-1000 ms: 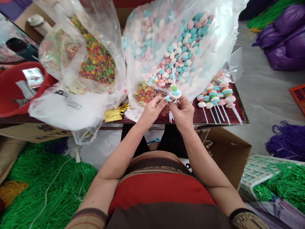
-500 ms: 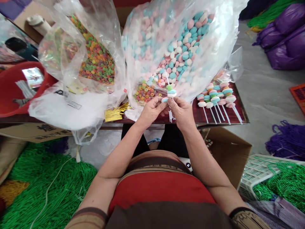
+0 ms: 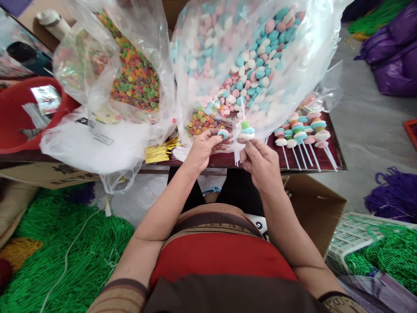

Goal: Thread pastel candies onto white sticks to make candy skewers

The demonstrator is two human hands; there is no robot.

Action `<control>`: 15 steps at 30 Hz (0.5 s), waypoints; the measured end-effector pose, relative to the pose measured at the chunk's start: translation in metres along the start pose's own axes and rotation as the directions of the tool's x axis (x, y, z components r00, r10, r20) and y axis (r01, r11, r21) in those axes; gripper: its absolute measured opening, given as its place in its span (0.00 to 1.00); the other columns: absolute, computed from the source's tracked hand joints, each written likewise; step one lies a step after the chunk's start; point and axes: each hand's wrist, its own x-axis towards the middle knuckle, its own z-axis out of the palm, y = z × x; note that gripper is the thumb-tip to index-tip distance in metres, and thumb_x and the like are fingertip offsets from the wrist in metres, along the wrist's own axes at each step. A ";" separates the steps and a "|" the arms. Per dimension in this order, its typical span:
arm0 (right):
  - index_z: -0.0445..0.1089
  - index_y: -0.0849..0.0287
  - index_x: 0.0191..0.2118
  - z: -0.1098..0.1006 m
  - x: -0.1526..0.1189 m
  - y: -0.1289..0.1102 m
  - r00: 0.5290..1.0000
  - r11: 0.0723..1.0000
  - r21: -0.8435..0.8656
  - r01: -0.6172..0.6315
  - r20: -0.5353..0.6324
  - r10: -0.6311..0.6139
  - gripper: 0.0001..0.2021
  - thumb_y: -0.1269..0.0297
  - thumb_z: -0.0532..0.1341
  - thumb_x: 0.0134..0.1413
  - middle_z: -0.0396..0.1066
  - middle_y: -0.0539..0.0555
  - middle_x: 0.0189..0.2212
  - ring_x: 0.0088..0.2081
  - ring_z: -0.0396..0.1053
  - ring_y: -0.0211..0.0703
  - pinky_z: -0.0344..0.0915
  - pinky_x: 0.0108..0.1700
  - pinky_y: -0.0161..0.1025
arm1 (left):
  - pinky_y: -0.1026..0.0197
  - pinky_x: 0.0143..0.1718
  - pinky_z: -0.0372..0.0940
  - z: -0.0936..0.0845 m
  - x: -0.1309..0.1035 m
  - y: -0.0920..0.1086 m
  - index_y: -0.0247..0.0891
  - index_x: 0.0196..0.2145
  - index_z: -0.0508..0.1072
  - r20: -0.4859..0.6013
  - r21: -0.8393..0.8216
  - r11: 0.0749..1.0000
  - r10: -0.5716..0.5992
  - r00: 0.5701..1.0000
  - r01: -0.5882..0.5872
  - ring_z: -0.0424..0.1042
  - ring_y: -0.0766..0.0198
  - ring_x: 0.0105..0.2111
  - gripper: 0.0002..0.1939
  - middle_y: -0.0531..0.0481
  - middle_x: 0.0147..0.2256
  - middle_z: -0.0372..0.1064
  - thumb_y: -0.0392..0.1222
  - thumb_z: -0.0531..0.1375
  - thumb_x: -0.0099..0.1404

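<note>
In my left hand (image 3: pixel 202 150) a small blue, white and pink marshmallow (image 3: pixel 223 133) is pinched between thumb and fingers. My right hand (image 3: pixel 263 164) grips a candy skewer (image 3: pixel 247 131) from below. A green candy ring sits on that skewer above blue and white marshmallows, and its bare white stick points upward. The two hands are a little apart above the table's front edge. Just beyond them lies a heap of ring candies (image 3: pixel 203 123), and behind it a large clear bag (image 3: pixel 321 41) with pink, white and blue marshmallows.
Several candy skewers (image 3: pixel 298 137) lie at the table's right end. Yellow twist ties (image 3: pixel 158 152) are left of my hands. A bag of ring candies (image 3: pixel 137 82) and a red basin (image 3: pixel 13 117) stand further left. An open carton (image 3: pixel 314 195) is below the table.
My hands have moved apart, the right one going right with the skewer. The left hand now holds the marshmallow up, turned so more of its face shows. The view has shifted slightly.
</note>
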 end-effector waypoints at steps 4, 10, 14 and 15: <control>0.80 0.58 0.44 -0.006 -0.035 -0.006 0.994 0.994 -0.066 -0.091 0.061 0.095 0.17 0.50 0.60 0.67 0.61 0.44 0.17 0.18 0.52 0.32 0.51 0.22 0.34 | 0.62 0.40 0.73 -0.002 0.003 -0.001 0.38 0.39 0.76 -0.055 -0.048 0.998 0.041 0.998 -0.043 0.81 0.64 0.36 0.11 0.52 0.35 0.80 0.39 0.71 0.59; 0.81 0.62 0.42 -0.005 -0.046 -0.003 0.995 0.971 -0.235 -0.043 0.079 0.063 0.17 0.56 0.57 0.66 0.58 0.43 0.14 0.18 0.54 0.34 0.55 0.26 0.35 | 0.61 0.44 0.75 -0.004 0.007 -0.005 0.38 0.41 0.78 -0.021 -0.099 0.994 0.037 0.999 -0.039 0.82 0.63 0.41 0.17 0.50 0.39 0.82 0.46 0.75 0.58; 0.81 0.61 0.42 -0.005 -0.043 0.000 0.996 0.975 -0.211 -0.066 0.052 0.079 0.18 0.55 0.58 0.64 0.57 0.43 0.14 0.18 0.53 0.34 0.54 0.24 0.35 | 0.63 0.41 0.75 -0.008 0.008 -0.006 0.39 0.40 0.78 0.004 -0.111 0.993 0.032 0.999 -0.031 0.82 0.64 0.40 0.18 0.49 0.40 0.82 0.48 0.75 0.58; 0.81 0.61 0.42 -0.006 -0.043 0.000 0.996 0.976 -0.209 -0.067 0.047 0.079 0.18 0.55 0.58 0.64 0.57 0.43 0.14 0.18 0.53 0.35 0.54 0.24 0.36 | 0.63 0.41 0.75 -0.008 0.009 -0.006 0.39 0.40 0.78 0.005 -0.104 0.994 0.033 0.999 -0.032 0.82 0.64 0.40 0.18 0.49 0.40 0.82 0.49 0.75 0.58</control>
